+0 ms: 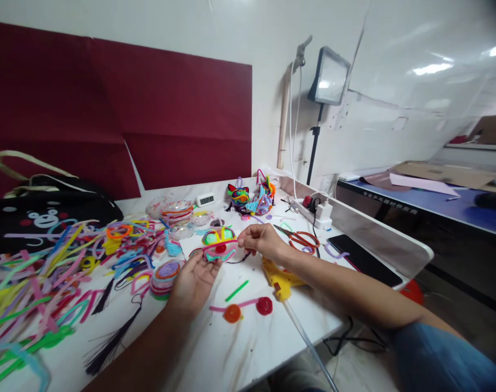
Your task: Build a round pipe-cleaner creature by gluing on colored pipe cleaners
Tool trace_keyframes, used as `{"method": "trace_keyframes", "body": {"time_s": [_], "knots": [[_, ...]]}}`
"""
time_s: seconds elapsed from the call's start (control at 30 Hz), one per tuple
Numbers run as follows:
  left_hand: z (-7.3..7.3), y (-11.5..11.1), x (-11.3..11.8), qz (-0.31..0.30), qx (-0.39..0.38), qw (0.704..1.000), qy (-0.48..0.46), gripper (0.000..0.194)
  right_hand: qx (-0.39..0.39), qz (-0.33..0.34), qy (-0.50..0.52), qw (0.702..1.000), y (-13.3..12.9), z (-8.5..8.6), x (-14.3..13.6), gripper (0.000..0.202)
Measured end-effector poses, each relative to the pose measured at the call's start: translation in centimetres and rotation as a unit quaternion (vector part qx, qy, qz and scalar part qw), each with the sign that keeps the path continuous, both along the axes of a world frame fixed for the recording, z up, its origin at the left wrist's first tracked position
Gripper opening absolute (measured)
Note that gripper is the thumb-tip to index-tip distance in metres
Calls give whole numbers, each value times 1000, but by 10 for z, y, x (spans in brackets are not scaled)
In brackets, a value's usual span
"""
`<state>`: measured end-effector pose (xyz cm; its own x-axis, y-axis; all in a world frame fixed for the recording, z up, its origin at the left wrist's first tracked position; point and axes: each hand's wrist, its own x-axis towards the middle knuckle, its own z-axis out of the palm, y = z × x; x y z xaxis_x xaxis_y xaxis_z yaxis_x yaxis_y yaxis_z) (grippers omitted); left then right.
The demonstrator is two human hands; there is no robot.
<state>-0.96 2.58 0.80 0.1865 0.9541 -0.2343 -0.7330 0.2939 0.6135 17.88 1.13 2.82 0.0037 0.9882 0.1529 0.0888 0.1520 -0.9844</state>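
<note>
Holding pipe-cleaner face [220, 248] in left hand [195, 283], pinching pink pipe cleaner [231, 243] with right hand [264, 243], left of yellow hot-glue gun [281, 282].

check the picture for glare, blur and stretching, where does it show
Head view: glare streaks the glossy white wall, upper right; head view: the blue sleeve looks stretched and blurred, lower right; head view: the fuzzy strips soften toward lower left; head view: fine detail on the craft piece looks soft.

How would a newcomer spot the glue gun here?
Find the white desk below the dark red panel. There, the right forearm partly hides the glue gun, nearer the viewer than the scissors. Unlike them, it's yellow, with a long clear stick at its back.
</note>
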Motion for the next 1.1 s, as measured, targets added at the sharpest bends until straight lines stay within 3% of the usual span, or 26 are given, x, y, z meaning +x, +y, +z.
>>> {"method": "trace_keyframes", "body": {"time_s": [0.33,0.7,1.1], "knots": [[0,0,-1,-16,-5,1000,-4,23,-30,8,45,999,-6,3,0,18],[0,-1,-2,-26,-2,1000,-15,22,-65,25,98,993,-8,3,1,32],[1,-2,-2,-41,17,998,-37,23,-95,43,122,987,-6,3,3,30]]}}
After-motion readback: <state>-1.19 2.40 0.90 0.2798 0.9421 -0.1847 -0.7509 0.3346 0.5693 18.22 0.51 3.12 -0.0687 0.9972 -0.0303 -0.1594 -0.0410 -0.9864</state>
